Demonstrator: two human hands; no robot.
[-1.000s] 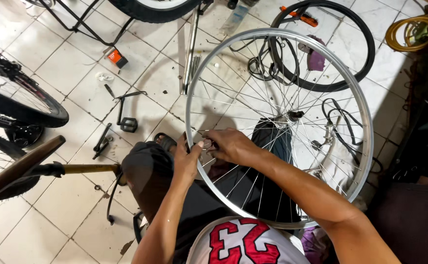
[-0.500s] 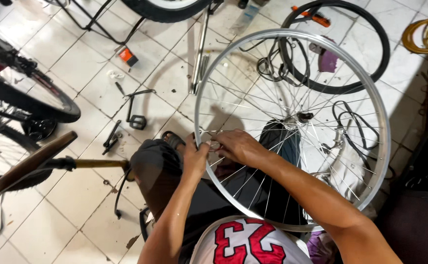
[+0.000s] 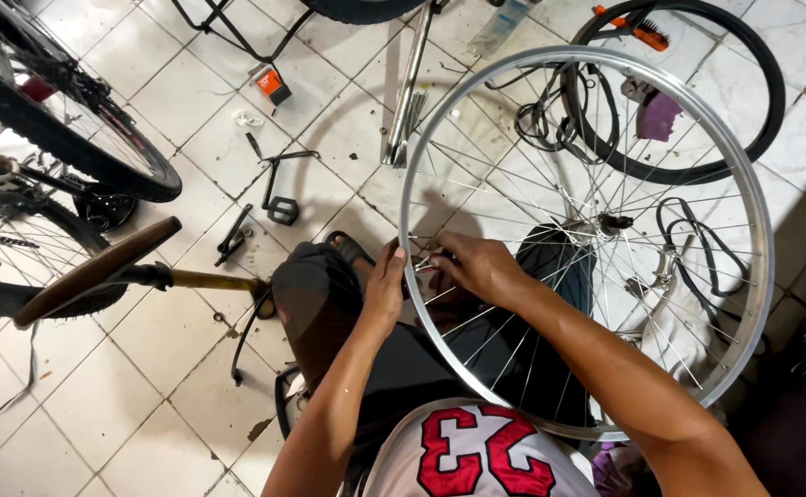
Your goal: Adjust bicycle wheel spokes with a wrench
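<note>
**Both hands at the rim of a bare spoked wheel**

Left hand [image 3: 386,287] closed over the outside of the silver wheel rim [image 3: 748,198] at its left edge, thumb and fingers wrapped around the metal. Right hand [image 3: 481,267] just inside the rim, fingers curled shut on the spokes [image 3: 550,175] close to the rim; a small tool or nipple may be pinched there, cannot tell. The two hands nearly touch across the rim.

The wheel stands tilted over the person's lap, tyreless, hub [image 3: 613,222] right of the hands at centre. Dark trousers show through the spokes; left knee [image 3: 315,285] sits just left of the rim.

Further out on the white tiled floor [image 3: 145,387]: a loose black tyre [image 3: 762,110] at far right, partly behind the rim, with an orange-handled brush [image 3: 631,26] at its far edge. A black pedal [image 3: 282,211] lies left of the wheel, an orange and black box [image 3: 271,85] beyond it. A brown bicycle saddle [image 3: 90,271] points in from the left, with a tyred bicycle wheel [image 3: 71,138] behind it.
</note>
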